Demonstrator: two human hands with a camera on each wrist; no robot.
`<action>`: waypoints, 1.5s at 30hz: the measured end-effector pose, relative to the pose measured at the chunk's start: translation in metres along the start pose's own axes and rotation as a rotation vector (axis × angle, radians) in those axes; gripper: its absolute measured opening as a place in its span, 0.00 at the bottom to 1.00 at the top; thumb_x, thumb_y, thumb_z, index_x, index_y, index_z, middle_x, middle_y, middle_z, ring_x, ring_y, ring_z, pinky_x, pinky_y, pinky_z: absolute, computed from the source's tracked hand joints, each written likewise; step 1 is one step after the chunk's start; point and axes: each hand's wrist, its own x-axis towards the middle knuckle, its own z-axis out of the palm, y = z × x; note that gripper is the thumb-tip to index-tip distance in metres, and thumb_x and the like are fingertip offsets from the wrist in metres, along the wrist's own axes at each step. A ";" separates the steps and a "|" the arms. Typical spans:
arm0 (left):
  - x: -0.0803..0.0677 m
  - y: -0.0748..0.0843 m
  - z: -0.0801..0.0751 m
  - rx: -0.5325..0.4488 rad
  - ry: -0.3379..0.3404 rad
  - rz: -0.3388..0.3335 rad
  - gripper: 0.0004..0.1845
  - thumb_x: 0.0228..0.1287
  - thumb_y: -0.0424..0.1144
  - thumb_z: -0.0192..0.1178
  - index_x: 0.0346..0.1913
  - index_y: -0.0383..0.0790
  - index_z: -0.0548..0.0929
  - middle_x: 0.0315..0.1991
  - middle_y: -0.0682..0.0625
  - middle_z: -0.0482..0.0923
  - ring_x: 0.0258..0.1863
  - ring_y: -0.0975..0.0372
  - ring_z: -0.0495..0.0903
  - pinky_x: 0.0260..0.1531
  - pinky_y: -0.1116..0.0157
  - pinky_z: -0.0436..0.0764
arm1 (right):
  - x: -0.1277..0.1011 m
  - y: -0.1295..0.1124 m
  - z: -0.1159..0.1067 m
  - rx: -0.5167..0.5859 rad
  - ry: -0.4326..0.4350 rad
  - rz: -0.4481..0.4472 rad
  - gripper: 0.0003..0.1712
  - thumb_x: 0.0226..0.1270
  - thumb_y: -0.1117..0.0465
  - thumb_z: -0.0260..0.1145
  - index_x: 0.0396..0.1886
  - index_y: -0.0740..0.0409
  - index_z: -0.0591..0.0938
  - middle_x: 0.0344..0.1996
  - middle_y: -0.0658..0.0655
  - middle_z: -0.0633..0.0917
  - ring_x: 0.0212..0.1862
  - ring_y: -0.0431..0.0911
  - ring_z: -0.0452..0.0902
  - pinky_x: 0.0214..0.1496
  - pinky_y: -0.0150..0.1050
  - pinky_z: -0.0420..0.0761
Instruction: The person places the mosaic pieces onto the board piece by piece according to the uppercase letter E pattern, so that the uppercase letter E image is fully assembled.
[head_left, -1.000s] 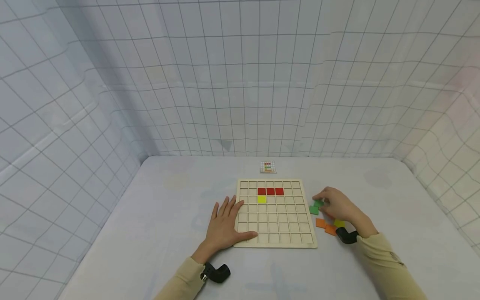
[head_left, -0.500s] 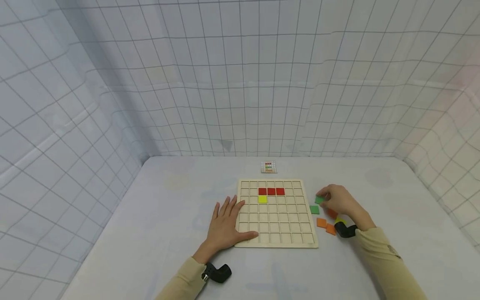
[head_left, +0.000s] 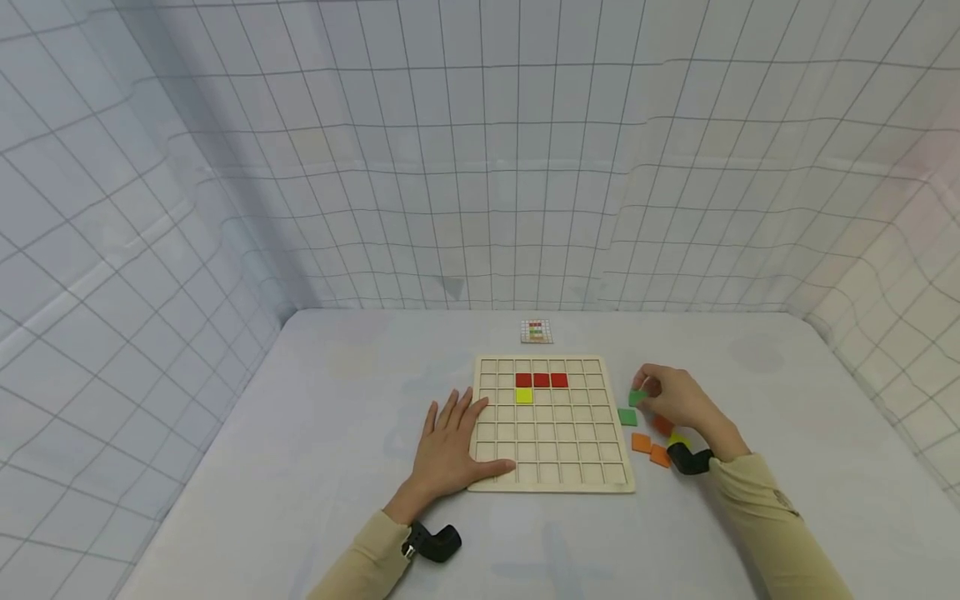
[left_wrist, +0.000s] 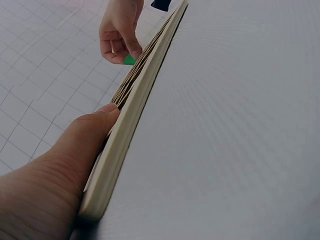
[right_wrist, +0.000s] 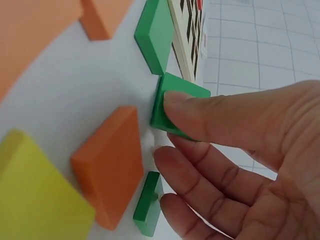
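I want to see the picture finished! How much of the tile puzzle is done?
Just started. Three red tiles and one yellow tile sit in the board. The right hand pinches a green tile; the left hand rests on the board's edge. Another green tile, orange tiles and a yellow one wait beside it.

Setting: a staged recording booth or lab enclosure, not a lived-in room. A white table (head_left: 300,467) is closed in behind and on both sides by hanging white sheeting printed with a dark grid (head_left: 480,167); the sheeting sags and creases and meets the table at its far edge. On the table lies a wooden grid board (head_left: 551,467), with a small printed pattern card (head_left: 536,332) just behind the board. Black wrist-worn camera mounts (head_left: 435,543) show below the board.
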 end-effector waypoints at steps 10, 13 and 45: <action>0.000 0.000 -0.001 0.010 -0.011 -0.011 0.56 0.45 0.77 0.55 0.73 0.46 0.59 0.74 0.45 0.49 0.73 0.52 0.43 0.68 0.49 0.37 | -0.002 -0.027 0.016 0.046 0.138 -0.129 0.06 0.57 0.70 0.69 0.32 0.59 0.79 0.25 0.50 0.76 0.27 0.44 0.69 0.28 0.38 0.71; 0.000 0.001 -0.002 0.002 -0.013 -0.013 0.56 0.45 0.77 0.56 0.73 0.46 0.59 0.73 0.45 0.50 0.73 0.52 0.43 0.68 0.49 0.37 | 0.001 -0.040 0.027 0.083 0.140 -0.200 0.07 0.56 0.69 0.70 0.31 0.59 0.79 0.23 0.48 0.74 0.26 0.43 0.68 0.28 0.36 0.70; 0.001 0.001 0.000 0.013 -0.018 -0.018 0.56 0.45 0.78 0.54 0.73 0.47 0.58 0.74 0.45 0.49 0.73 0.53 0.42 0.68 0.49 0.37 | 0.032 -0.117 0.083 0.024 0.001 -0.217 0.04 0.57 0.64 0.72 0.27 0.53 0.84 0.22 0.44 0.78 0.26 0.39 0.72 0.29 0.35 0.74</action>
